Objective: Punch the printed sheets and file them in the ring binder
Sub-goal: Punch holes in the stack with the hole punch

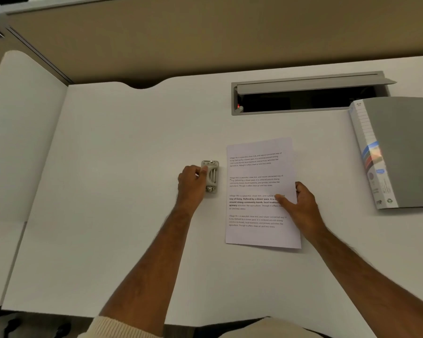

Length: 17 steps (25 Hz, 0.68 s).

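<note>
On the white surface (108, 215), bare room spreads leftward; the ring binder (401, 152) lies closed at the right edge. Left hand (193, 184) grips the hole punch (212, 176); right hand (300, 203) pinches the printed sheets (259, 186) beside it.

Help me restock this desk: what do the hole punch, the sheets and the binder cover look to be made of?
The hole punch, gripped by the left hand, looks like light grey metal or plastic with shiny rivets; hard to say which. The printed sheets, pinched by the right hand, are thin matte white paper with black text. The ring binder seems matte grey plastic or coated board, with a glossy printed spine label.
</note>
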Available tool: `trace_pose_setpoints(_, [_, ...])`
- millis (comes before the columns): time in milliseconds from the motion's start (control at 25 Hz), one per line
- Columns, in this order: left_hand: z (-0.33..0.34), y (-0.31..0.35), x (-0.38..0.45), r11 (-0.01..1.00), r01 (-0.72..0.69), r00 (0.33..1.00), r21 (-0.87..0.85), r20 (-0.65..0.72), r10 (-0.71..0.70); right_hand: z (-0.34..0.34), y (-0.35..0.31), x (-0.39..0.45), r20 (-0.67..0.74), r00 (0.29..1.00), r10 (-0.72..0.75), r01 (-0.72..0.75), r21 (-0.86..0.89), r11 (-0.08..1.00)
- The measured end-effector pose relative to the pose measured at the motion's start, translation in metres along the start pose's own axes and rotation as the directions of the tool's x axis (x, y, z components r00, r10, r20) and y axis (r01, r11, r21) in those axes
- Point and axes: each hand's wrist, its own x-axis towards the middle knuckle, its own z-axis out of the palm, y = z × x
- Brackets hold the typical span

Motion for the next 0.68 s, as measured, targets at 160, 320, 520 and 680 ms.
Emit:
trace_pose_setpoints(160, [0.002,0.026,0.044,0.999,-0.034,0.999,0.024,-0.030,0.034,0.003,-0.010,0.021,-0.007,1.000,-0.002,0.002,0.005,1.000])
trace_pose_setpoints(320, [0.006,0.052,0.087,0.999,-0.029,0.998,0.040,-0.048,0.031,0.007,-0.017,0.036,0.008,1.000,-0.012,0.012,0.012,1.000])
trace_pose_setpoints(520, [0.012,0.077,0.135,0.998,-0.021,0.999,0.067,-0.047,0.024,0.010,-0.021,0.045,0.018,1.000,-0.009,0.008,0.031,0.999])
trace_pose_setpoints(680, [0.019,0.095,0.167,0.996,-0.013,0.999,0.089,-0.049,0.017,0.010,-0.018,0.047,0.023,1.000,0.009,-0.010,0.048,0.999])
